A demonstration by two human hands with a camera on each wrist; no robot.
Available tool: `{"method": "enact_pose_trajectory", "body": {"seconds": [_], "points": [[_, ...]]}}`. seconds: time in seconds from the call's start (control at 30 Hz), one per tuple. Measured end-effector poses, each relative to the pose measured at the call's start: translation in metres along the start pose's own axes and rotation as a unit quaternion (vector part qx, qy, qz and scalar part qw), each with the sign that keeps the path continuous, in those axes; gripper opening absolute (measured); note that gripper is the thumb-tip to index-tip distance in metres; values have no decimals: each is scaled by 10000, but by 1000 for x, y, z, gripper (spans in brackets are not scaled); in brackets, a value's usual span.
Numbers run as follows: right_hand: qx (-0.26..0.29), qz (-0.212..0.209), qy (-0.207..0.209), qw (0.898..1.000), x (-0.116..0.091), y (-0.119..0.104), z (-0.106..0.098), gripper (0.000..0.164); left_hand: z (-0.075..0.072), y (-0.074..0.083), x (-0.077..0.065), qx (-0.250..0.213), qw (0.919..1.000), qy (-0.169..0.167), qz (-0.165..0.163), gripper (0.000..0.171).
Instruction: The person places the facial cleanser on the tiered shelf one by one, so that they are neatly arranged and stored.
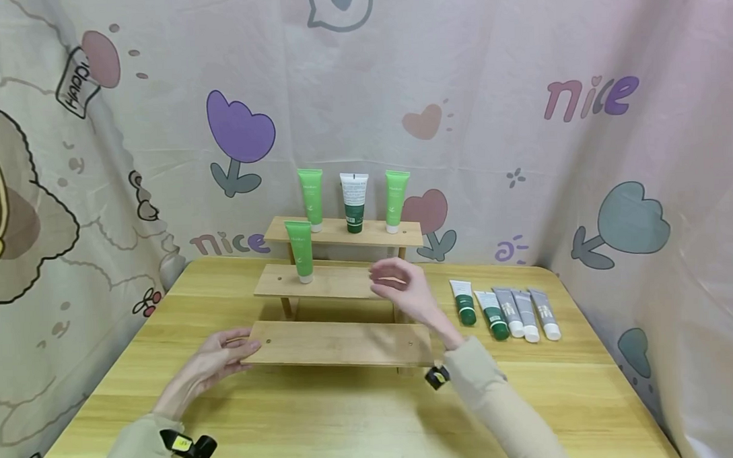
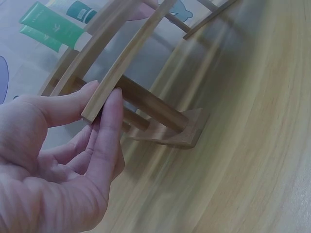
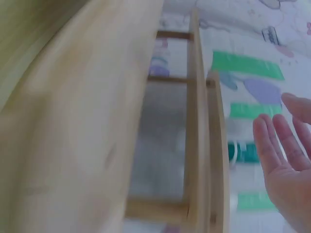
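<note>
My left hand (image 1: 209, 359) pinches the left end of the bottom board (image 1: 340, 343) of a three-tier wooden rack; the left wrist view has thumb and fingers (image 2: 111, 116) on either side of its edge. With loosely bent fingers, my right hand (image 1: 407, 288) hovers over the right end of the middle board (image 1: 344, 282), holding nothing. A light green tube (image 1: 300, 250) stands on that board's left part. On the top board (image 1: 375, 235), a white and dark green tube (image 1: 355, 204) stands between two light green tubes, one left (image 1: 312, 196) and one right (image 1: 396, 199).
Right of the rack, two white and dark green tubes (image 1: 464, 302) and three grey tubes (image 1: 509, 311) lie in a row on the wooden table (image 1: 325, 426). A printed curtain (image 1: 470, 70) hangs close behind the rack and along both sides.
</note>
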State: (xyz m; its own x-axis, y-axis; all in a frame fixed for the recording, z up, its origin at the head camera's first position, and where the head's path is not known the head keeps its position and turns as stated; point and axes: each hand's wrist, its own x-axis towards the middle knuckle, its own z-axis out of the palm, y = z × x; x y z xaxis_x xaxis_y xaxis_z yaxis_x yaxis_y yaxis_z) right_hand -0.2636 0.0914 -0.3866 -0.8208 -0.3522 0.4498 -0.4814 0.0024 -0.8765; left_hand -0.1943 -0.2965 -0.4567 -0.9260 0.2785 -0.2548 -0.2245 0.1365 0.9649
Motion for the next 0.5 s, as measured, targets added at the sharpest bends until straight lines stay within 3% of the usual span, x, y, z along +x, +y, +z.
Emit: {"method": "enact_pose_trajectory", "body": {"seconds": [0.27,0.5], "points": [[-615,-23,742,9953,-52,22,-67,35,-1,-1,1,-65,10000,16,5,82],[-1196,640,1571,9782,-88,49,-112,34,-1,-2,1,-37,10000,0,37,83]]}}
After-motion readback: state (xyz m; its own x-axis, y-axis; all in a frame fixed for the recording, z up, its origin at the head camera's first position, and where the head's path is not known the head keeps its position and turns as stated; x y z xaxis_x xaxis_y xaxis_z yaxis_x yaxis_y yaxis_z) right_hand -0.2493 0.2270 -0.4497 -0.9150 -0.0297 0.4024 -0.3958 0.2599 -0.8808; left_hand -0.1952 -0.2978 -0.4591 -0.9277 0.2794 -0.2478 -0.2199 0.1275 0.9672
